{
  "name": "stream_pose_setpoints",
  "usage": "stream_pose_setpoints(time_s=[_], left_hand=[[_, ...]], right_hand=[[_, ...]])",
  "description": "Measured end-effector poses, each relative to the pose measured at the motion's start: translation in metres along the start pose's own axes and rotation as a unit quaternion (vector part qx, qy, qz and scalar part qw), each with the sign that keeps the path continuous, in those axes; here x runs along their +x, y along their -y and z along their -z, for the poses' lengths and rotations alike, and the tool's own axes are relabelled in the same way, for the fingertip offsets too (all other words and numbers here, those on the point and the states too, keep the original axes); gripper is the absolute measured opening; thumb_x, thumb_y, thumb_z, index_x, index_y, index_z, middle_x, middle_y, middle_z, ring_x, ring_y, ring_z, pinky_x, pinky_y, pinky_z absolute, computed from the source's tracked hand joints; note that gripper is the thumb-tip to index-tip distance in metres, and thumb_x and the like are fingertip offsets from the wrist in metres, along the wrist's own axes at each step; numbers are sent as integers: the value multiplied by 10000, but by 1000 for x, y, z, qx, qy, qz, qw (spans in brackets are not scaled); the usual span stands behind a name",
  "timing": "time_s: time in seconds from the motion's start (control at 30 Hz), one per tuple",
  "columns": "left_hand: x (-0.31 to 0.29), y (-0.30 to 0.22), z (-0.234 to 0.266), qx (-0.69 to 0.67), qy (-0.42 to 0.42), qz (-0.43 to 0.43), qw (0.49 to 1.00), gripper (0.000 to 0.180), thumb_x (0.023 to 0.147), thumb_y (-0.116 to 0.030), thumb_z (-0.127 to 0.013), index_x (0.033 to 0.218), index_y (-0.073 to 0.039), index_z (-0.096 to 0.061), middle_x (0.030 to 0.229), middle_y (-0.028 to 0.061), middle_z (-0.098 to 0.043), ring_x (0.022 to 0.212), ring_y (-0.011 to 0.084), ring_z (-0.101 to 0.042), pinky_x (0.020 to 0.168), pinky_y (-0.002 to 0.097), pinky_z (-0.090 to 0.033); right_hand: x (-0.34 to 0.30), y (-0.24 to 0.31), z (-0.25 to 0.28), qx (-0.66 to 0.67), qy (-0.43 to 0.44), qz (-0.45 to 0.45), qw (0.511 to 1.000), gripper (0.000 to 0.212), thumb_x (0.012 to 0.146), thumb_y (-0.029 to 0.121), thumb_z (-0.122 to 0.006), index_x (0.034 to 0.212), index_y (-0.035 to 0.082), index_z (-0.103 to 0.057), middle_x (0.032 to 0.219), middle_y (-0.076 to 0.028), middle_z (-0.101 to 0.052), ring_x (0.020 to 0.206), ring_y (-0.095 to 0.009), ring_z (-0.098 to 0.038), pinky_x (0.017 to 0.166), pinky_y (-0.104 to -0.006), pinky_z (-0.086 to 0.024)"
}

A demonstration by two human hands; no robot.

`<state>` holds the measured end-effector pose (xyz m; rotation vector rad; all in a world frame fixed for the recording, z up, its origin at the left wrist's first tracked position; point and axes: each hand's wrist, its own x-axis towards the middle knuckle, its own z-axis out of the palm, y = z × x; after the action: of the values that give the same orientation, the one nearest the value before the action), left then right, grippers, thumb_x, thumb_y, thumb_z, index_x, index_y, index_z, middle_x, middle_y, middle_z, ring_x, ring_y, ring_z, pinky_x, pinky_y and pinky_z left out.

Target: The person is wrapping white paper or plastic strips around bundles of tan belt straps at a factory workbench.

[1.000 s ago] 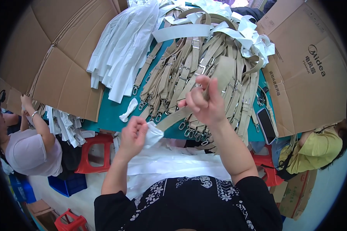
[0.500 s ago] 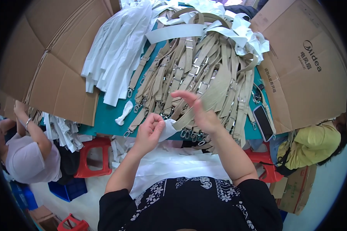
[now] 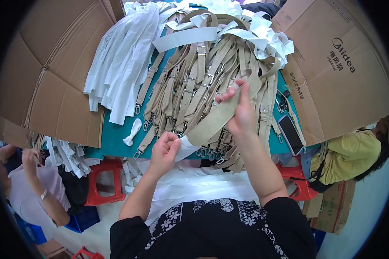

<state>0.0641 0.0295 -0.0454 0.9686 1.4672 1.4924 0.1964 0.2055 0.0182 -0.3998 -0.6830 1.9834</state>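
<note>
A wide beige strap [image 3: 216,118] slants up from the near edge of the table to the right. Its lower end is inside a white wrapping sleeve [image 3: 185,149]. Pinched closed, my left hand [image 3: 164,151] grips that sleeve at the strap's end. Higher up, my right hand [image 3: 241,112] is closed round the strap, fingers on its far side and thumb along the near one. Beneath and behind lies a heap of beige straps [image 3: 190,86] with metal buckles and snap hooks, spread over the green table [image 3: 119,129].
Long white sleeves [image 3: 125,56] are piled at the left, crumpled ones [image 3: 268,39] at the back right. A twisted white piece [image 3: 132,131] lies left of the straps. A phone [image 3: 291,134] rests near the right edge. Cardboard boxes [image 3: 337,82] flank the table; people sit on both sides.
My right hand has moved up and right from beside the sleeve and now holds the strap, which stretches out more fully. My left hand stays on the sleeve.
</note>
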Motion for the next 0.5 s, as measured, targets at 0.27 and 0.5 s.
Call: stream_pose_setpoints(time_s=[0.27,0.5], left_hand=[[-11,-25,12,-13,-13,-7,1000,74,886,-102,-493,878,-35,-462,702,-39,-482,599,5,-403,530,148,-309],[-5,-46,5,71,-9,-32,997,87,868,-97,-518,843,-23,-481,701,-34,-502,632,11,-440,561,153,-347]], right_hand=[[-6,-1,-25,-64,121,53,989,361,871,444,-428,1019,116,-445,659,-7,-436,632,-144,-486,627,-369,-487],[-11,-2,-38,-177,213,168,946,366,854,432,-468,1007,99,-473,676,-39,-474,636,-162,-493,632,-349,-472]])
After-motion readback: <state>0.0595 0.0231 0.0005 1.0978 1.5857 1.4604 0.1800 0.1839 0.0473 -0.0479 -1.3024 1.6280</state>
